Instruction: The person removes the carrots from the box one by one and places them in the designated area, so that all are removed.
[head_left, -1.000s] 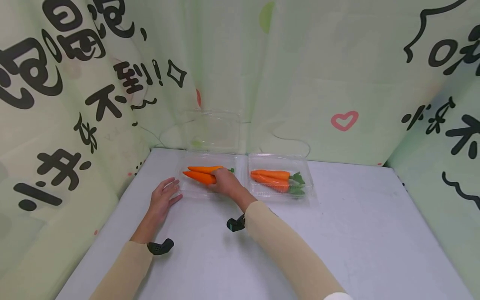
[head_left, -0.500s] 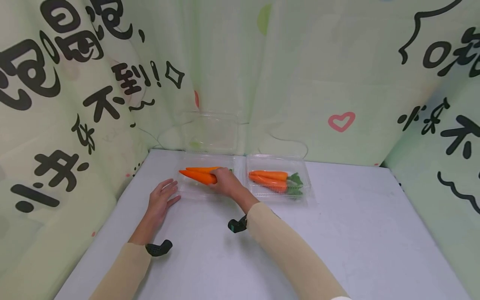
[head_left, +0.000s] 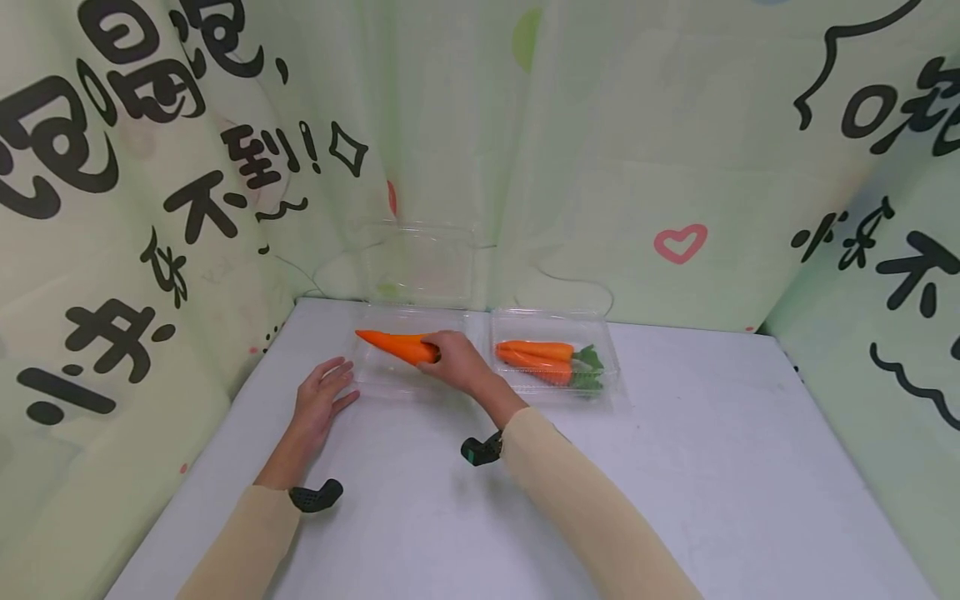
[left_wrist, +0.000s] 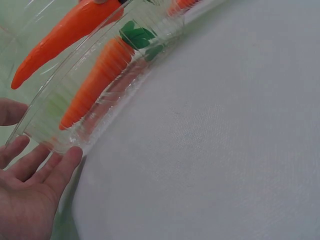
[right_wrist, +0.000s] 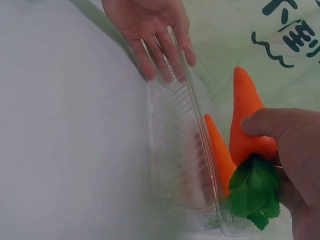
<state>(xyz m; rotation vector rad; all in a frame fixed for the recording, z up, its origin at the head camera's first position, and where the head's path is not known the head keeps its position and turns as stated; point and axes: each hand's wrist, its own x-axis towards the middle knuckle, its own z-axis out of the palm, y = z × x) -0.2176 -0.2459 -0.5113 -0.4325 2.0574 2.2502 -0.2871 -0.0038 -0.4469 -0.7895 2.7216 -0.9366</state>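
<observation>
White table (head_left: 675, 442) amid printed curtains (head_left: 592, 142)

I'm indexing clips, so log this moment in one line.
right hand: holds carrot over left box | left hand: at its end | in it: another carrot | right box: two carrots

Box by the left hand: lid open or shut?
Open: in the head view, its clear lid stands raised at the back of the box.
</observation>
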